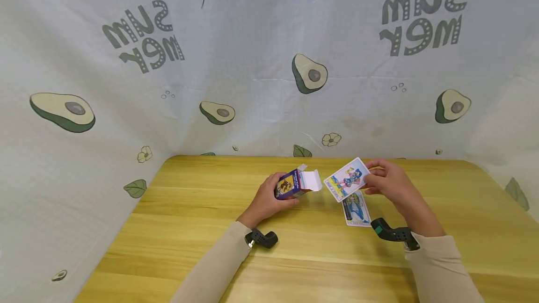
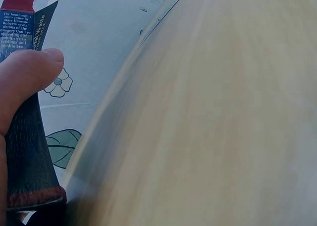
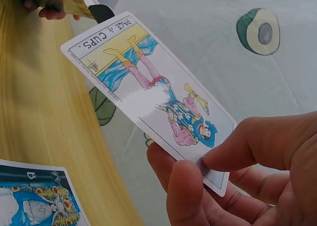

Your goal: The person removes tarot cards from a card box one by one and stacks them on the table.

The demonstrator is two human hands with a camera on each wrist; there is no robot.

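My left hand (image 1: 269,200) grips a small purple card box (image 1: 288,185), whose white flaps stand open toward the right. In the left wrist view the thumb (image 2: 34,72) lies across the dark box (image 2: 29,151). A card reading "Page of Cups" (image 1: 346,179) is pinched at its edge by my right hand (image 1: 389,183), held above the table. In the right wrist view that card (image 3: 163,94) sits between thumb and fingers (image 3: 188,186). Beneath it a second, blue-toned card (image 1: 356,209) lies face up on the table, partly covered in the head view.
The wooden table (image 1: 320,265) stretches under both arms. Behind it hangs a pale cloth (image 1: 252,60) printed with avocados, leaves and lettering, meeting the table's back edge. A black band with a small device is on each wrist.
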